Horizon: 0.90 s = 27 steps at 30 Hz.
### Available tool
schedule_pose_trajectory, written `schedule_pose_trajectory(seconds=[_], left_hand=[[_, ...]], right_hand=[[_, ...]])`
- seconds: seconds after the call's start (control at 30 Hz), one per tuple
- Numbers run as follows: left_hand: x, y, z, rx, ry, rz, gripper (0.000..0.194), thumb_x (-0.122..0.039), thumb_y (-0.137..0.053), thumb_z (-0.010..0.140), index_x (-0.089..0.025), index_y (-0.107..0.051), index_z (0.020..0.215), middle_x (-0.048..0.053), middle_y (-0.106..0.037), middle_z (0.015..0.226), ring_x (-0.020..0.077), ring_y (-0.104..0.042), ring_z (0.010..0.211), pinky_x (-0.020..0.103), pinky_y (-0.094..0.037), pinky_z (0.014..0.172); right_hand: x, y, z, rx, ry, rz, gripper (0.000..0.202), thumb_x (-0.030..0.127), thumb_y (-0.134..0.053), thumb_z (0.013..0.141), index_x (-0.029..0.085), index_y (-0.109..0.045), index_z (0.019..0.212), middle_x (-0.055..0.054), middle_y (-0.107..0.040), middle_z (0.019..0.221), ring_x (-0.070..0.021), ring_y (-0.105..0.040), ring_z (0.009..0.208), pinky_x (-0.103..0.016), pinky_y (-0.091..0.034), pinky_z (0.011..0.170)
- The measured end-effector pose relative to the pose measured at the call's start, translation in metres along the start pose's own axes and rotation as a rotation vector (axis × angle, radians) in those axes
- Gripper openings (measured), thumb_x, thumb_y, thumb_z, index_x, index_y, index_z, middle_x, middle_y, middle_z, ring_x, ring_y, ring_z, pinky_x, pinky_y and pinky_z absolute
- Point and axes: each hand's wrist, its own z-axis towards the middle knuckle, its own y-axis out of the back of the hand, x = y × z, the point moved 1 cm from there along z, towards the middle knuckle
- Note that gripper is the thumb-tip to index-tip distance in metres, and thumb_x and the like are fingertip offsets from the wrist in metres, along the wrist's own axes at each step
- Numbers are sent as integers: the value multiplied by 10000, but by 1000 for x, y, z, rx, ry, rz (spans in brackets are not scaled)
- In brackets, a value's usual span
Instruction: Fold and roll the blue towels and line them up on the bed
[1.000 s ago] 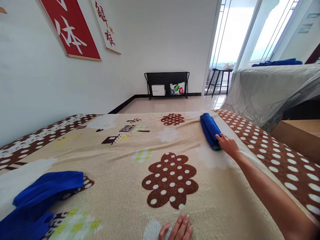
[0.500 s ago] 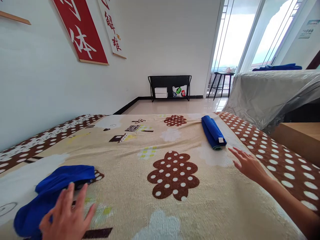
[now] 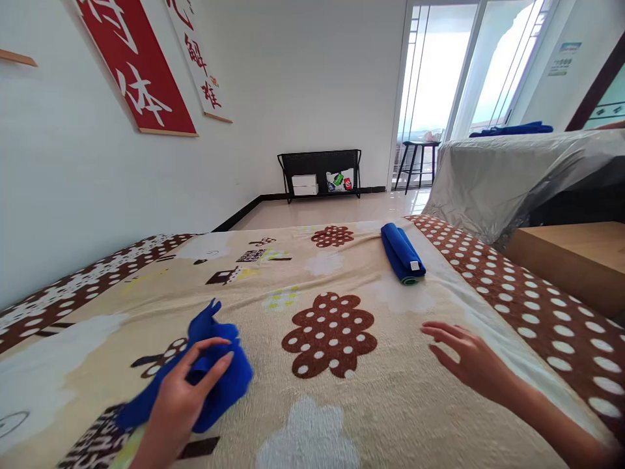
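Note:
My left hand point(image 3: 188, 384) is closed on a crumpled blue towel point(image 3: 237, 371) at the lower left, thumb and fingers pinching its folds. Part of that towel hangs behind my wrist, hidden by the hand. On the right, my right hand point(image 3: 461, 355) hovers over the bed with its fingers apart and nothing in them. Beyond it lies a rolled blue towel point(image 3: 400, 251) with a white tag at its near end; hand and roll do not touch. Both towels are over a beige blanket point(image 3: 410, 404) printed with a brown dotted flower.
A brown polka-dot border point(image 3: 517, 293) edges the blanket. To the right stand a wooden box or cabinet point(image 3: 576, 251) and a plastic-covered piece of furniture point(image 3: 473, 182) with blue cloth point(image 3: 512, 129) on top. A black rack point(image 3: 319, 163) and a stool point(image 3: 418, 156) are at the back.
My left hand has taken hold of the loose blue towel and moved it right, bunching it up. My right hand has drawn back from the rolled towel. The view has shifted slightly.

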Motion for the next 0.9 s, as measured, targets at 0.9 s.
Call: schedule_pose_trajectory(seconds=[0.9], left_hand=[[-101, -75, -101, 839, -28, -663, 305, -442, -563, 928, -250, -730, 1096, 67, -697, 1219, 263, -601, 1190, 379, -409, 1094]], right_hand=[[154, 35, 36, 289, 5, 536, 256, 129, -667, 752, 236, -584, 969, -22, -557, 1105, -175, -547, 1001, -311, -454, 880]])
